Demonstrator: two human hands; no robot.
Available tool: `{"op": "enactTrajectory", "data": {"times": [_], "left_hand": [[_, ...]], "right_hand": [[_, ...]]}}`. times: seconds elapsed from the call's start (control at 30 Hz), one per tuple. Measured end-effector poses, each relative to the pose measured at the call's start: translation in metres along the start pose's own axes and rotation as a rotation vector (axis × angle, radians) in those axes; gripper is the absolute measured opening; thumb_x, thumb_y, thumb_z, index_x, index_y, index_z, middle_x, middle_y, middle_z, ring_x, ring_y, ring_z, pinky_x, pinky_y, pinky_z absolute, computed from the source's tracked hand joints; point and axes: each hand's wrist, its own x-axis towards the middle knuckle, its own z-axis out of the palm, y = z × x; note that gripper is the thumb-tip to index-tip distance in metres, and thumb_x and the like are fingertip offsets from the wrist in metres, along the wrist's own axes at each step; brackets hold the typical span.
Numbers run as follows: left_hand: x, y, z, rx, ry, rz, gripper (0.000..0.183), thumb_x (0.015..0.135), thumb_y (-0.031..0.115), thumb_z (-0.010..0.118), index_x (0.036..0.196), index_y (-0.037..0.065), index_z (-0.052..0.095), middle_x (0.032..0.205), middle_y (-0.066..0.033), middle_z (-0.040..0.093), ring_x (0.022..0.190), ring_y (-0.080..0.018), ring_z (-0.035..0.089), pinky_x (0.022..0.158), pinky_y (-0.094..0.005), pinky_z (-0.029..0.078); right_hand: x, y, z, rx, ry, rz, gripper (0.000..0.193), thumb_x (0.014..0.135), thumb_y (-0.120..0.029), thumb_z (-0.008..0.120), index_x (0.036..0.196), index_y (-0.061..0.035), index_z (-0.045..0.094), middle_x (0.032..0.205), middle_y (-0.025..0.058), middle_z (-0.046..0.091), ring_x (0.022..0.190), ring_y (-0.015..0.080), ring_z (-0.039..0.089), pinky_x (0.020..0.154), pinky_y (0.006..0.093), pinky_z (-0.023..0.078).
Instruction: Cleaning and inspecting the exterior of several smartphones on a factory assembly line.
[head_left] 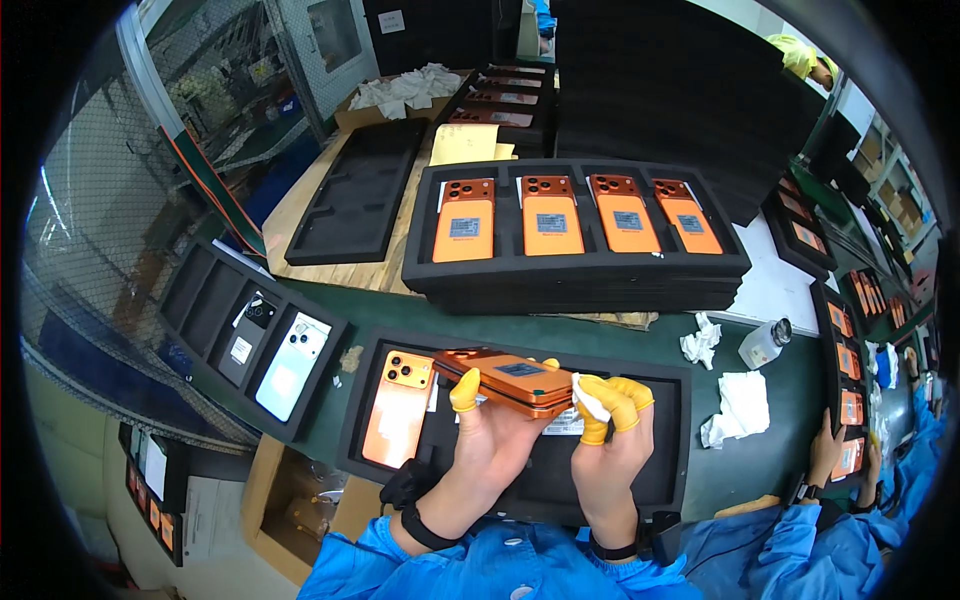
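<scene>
My left hand (492, 438) is closed around an orange smartphone (540, 374) with a label on its back. A second orange edge shows right under it, so it looks like two phones stacked. My right hand (612, 440), in yellow finger cots, pinches a white wipe (590, 398) against the phone's right end. Both hands are above a black foam tray (640, 485) on the green bench. In the tray's left slot lies another orange phone (397, 410), camera end away from me. A white label sits in the tray, partly hidden behind my hands.
Ahead stands a stack of black foam trays (580, 290), its top one holding several orange phones. A tray with a dark and a pale phone (292, 368) is on the left. Crumpled wipes (737, 408) and a clear bottle (765, 344) lie right. A co-worker's hand (825, 450) is far right.
</scene>
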Motion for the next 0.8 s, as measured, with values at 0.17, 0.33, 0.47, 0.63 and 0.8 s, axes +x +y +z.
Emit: {"op": "enactTrajectory", "data": {"times": [0.17, 0.33, 0.47, 0.63, 0.8], "left_hand": [[0.001, 0.002, 0.0, 0.085, -0.078, -0.014, 0.064, 0.082, 0.053, 0.055, 0.124, 0.005, 0.044, 0.119, -0.015, 0.052, 0.113, -0.0313, 0.049, 0.099, -0.0471, 0.039], [-0.001, 0.015, -0.009, 0.063, -0.079, 0.03, 0.067, 0.08, 0.054, 0.055, 0.126, 0.007, 0.043, 0.12, -0.0149, 0.051, 0.113, -0.0342, 0.049, 0.101, -0.0507, 0.035], [-0.001, 0.025, -0.019, 0.159, -0.151, -0.043, 0.072, 0.077, 0.054, 0.06, 0.127, 0.005, 0.042, 0.119, -0.0178, 0.052, 0.112, -0.0345, 0.051, 0.099, -0.0504, 0.039], [-0.001, 0.032, -0.017, 0.691, -0.14, -0.017, 0.067, 0.076, 0.039, 0.07, 0.125, 0.004, 0.042, 0.111, -0.0134, 0.057, 0.106, -0.0294, 0.057, 0.09, -0.0441, 0.049], [-0.004, 0.034, -0.021, 0.869, -0.143, -0.112, 0.075, 0.068, 0.044, 0.076, 0.123, 0.004, 0.045, 0.109, -0.0107, 0.058, 0.103, -0.0247, 0.06, 0.088, -0.0389, 0.049]], "right_hand": [[-0.015, -0.017, -0.001, 0.105, -0.048, -0.153, 0.022, 0.07, 0.004, 0.067, 0.09, -0.0031, 0.064, 0.089, 0.0136, 0.058, 0.079, 0.0283, 0.058, 0.07, 0.0329, 0.048], [-0.012, 0.033, -0.014, -0.079, -0.135, -0.086, 0.034, 0.064, 0.011, 0.061, 0.095, -0.0029, 0.063, 0.088, 0.0157, 0.056, 0.08, 0.032, 0.059, 0.069, 0.0375, 0.05], [0.005, 0.077, -0.045, -0.245, -0.042, 0.002, 0.028, 0.07, 0.01, 0.059, 0.095, -0.0025, 0.062, 0.09, 0.0168, 0.056, 0.08, 0.0324, 0.057, 0.07, 0.038, 0.048], [0.025, 0.137, -0.096, -0.447, 0.008, 0.167, 0.028, 0.074, 0.008, 0.059, 0.1, -0.0015, 0.06, 0.091, 0.0173, 0.055, 0.079, 0.0324, 0.057, 0.069, 0.0377, 0.046], [0.02, 0.175, -0.107, -0.766, -0.124, 0.385, 0.039, 0.076, 0.003, 0.062, 0.114, -0.0028, 0.053, 0.097, 0.0182, 0.055, 0.08, 0.033, 0.057, 0.07, 0.0366, 0.047]]}}
